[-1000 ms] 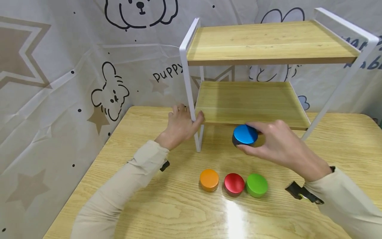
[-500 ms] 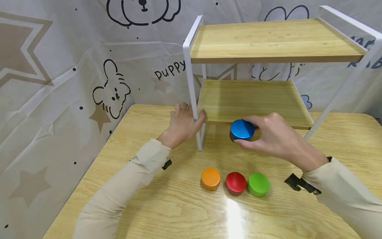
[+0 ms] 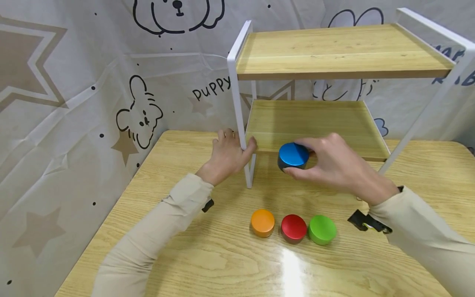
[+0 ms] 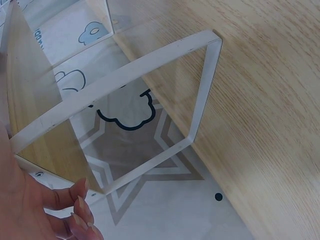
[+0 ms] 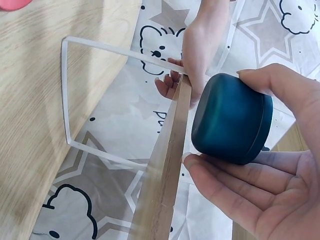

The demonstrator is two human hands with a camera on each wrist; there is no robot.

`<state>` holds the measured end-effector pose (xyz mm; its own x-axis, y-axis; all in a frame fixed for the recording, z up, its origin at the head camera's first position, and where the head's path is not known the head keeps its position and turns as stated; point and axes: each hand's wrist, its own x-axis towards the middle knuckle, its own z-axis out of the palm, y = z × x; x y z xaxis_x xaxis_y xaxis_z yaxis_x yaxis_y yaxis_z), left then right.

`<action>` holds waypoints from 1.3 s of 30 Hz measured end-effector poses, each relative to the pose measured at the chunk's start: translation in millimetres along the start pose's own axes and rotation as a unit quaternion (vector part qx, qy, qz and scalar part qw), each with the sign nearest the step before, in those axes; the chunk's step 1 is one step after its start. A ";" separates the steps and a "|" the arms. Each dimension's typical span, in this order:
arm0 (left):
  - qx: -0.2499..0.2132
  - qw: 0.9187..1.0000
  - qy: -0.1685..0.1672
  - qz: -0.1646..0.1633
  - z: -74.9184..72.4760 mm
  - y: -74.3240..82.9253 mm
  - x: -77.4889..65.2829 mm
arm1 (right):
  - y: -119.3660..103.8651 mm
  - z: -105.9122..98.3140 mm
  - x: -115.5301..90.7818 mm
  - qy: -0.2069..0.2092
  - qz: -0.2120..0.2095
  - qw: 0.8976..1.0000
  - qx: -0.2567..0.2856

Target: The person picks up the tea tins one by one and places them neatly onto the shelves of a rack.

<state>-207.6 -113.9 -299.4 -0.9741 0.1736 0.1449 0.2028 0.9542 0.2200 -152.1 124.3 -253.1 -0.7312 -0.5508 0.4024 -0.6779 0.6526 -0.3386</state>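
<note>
My right hand [image 3: 335, 165] pinches a round blue lidded tin [image 3: 293, 156] between thumb and fingers. In the head view the tin overlaps the front edge of the lower board of a two-tier shelf rack [image 3: 319, 123]. The right wrist view shows the tin [image 5: 232, 120] from its side, tilted, with the board's edge [image 5: 175, 150] close beside it. At the rack's left post, my left hand [image 3: 228, 156] grips the frame, thumb on the inner side and fingers beyond the post. Its curled fingers [image 4: 65, 205] show by the white frame [image 4: 125, 75] in the left wrist view.
On the wooden table [image 3: 208, 255], an orange tin [image 3: 262, 222], a red tin [image 3: 293, 228] and a green tin [image 3: 322, 229] stand in a row before the rack. The upper board [image 3: 341, 49] overhangs the lower one. A printed cloth [image 3: 74, 165] lines the back and left.
My right hand has carried the blue tin left and upward, over the lower board's front edge. The left hand keeps its place on the rack, and the camera has shifted slightly.
</note>
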 end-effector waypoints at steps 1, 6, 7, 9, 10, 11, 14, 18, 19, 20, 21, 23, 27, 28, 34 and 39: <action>0.001 1.000 0.001 0.000 0.3 -0.1 -0.1 | -0.1 -0.1 1.0 -0.001 -0.001 1.000 0.001; 0.010 1.000 0.007 0.002 1.3 -0.7 0.0 | -1.6 -0.3 6.1 -0.005 -0.002 1.000 0.006; 0.013 1.000 0.007 0.002 1.2 -0.7 -0.2 | -1.8 -0.2 7.4 -0.006 -0.001 1.000 0.008; 0.016 1.000 0.007 0.001 1.1 -1.0 -0.2 | -1.9 -0.2 10.3 -0.008 -0.001 1.000 0.010; 0.017 1.000 0.006 0.001 1.2 -1.1 -0.1 | -1.4 -0.1 12.1 -0.009 -0.001 1.000 0.011; 0.018 1.000 0.005 0.001 1.0 -1.2 -0.1 | -1.0 -0.1 13.9 -0.009 -0.003 1.000 0.013; 0.018 1.000 0.003 0.001 1.0 -1.7 0.1 | 1.1 -0.1 20.0 -0.009 -0.007 1.000 0.020; 0.010 1.000 0.006 0.004 1.1 -1.9 0.6 | 4.2 0.9 29.0 -0.010 -0.008 1.000 0.026; 0.008 1.000 0.008 0.005 1.2 -1.8 0.7 | 4.9 1.4 31.2 -0.010 -0.008 1.000 0.024; 0.008 1.000 0.010 0.006 1.3 -1.9 0.8 | 5.5 2.1 33.3 -0.010 -0.006 1.000 0.020; 0.007 1.000 0.011 0.006 1.5 -1.9 0.9 | 5.9 2.8 35.3 -0.012 -0.004 1.000 0.018; 0.007 1.000 0.012 0.007 1.5 -1.7 0.6 | 6.4 4.0 38.5 -0.016 -0.001 1.000 0.015; 0.006 1.000 0.013 0.007 1.5 -1.1 -0.2 | 6.5 5.9 43.3 -0.022 0.013 0.999 0.020; 0.005 1.000 0.013 0.007 1.5 -1.0 -0.3 | 6.5 6.1 44.3 -0.022 0.016 0.999 0.021; 0.005 1.000 0.014 0.003 1.3 0.0 -0.1 | 4.9 7.1 51.1 -0.025 0.014 0.999 0.018; 0.009 1.000 0.012 0.003 0.9 -0.7 -0.4 | 5.8 10.5 57.0 -0.029 0.016 0.999 0.013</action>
<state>-207.4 -114.4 -300.5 -0.9702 0.1729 0.1696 0.2059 0.9576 0.2013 -198.5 91.2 -241.1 -0.7550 -0.5601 0.3409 -0.6555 0.6566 -0.3731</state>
